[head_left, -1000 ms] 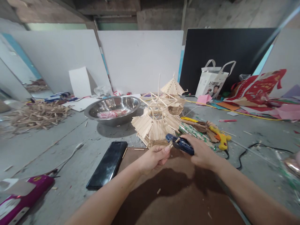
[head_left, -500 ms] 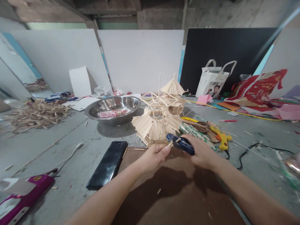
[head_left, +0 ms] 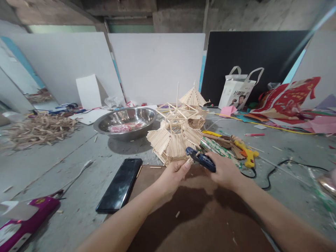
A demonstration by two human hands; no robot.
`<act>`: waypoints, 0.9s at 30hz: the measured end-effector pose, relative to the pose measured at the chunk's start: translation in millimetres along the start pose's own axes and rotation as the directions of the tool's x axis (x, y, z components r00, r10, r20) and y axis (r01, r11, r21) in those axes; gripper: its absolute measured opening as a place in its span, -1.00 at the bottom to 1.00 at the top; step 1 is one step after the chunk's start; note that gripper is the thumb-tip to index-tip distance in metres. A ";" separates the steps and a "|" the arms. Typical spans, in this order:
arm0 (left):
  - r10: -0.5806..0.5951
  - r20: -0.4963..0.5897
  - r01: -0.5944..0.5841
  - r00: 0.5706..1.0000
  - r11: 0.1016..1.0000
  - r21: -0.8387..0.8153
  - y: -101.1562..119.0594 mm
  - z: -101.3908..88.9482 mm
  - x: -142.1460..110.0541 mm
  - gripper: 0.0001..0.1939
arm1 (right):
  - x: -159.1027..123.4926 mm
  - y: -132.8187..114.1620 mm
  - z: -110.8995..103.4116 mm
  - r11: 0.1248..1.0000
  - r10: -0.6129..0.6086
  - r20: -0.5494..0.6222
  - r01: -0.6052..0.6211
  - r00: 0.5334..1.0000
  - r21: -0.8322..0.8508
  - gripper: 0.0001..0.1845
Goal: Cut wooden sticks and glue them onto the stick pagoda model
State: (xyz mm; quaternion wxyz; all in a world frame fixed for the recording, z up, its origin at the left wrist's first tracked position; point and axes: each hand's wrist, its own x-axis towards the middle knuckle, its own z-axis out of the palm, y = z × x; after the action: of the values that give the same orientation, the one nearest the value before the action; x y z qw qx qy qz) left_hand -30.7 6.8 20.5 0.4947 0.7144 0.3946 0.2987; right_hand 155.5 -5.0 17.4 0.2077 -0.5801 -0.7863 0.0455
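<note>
My left hand (head_left: 175, 175) is closed, pinching a thin wooden stick (head_left: 189, 160) between thumb and fingers over the brown board (head_left: 207, 213). My right hand (head_left: 227, 170) is wrapped round dark blue hand cutters (head_left: 201, 159). Their jaws meet the stick close to my left fingertips. How deep the stick sits in the jaws is hard to make out. Just behind both hands stands a pavilion model (head_left: 177, 143) built of thin sticks, its upper frame open. A second stick model (head_left: 193, 98) with a pointed roof rises behind it.
A black phone (head_left: 120, 183) overlaps the board's left edge. Farther back sits a steel basin (head_left: 103, 130) holding plastic packets. A yellow glue gun (head_left: 250, 157) with a black cord lies right. A purple device (head_left: 34, 218) is at lower left, with a stick pile (head_left: 44, 129) beyond.
The right hand and cutters have shifted slightly left, and less of the stick shows at the jaws. The left hand keeps its pinch in nearly the same place.
</note>
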 end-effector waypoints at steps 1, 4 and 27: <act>0.038 -0.097 -0.030 0.995 0.996 0.083 -0.1 1.3 0.3 -0.61 | 0.3 -1.5 0.6 1.000 0.028 -0.007 -0.028 1.000 -0.008 -0.72; 0.109 -0.295 -0.013 0.949 0.951 0.310 -1.2 3.3 0.3 -0.62 | 0.8 -6.1 2.2 0.998 0.066 -0.030 -0.066 0.997 -0.001 -0.70; -0.140 0.534 0.439 0.834 0.756 -0.486 -0.3 -12.4 -2.7 -0.57 | -1.3 4.2 -5.7 0.972 -0.218 -0.014 0.219 0.976 0.083 -0.58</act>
State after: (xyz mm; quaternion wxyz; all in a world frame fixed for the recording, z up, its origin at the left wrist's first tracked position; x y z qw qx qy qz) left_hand -42.2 10.4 24.2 0.8125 0.5020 0.2599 0.1427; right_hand 161.7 -5.8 20.9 0.2374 -0.4809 -0.8423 0.0542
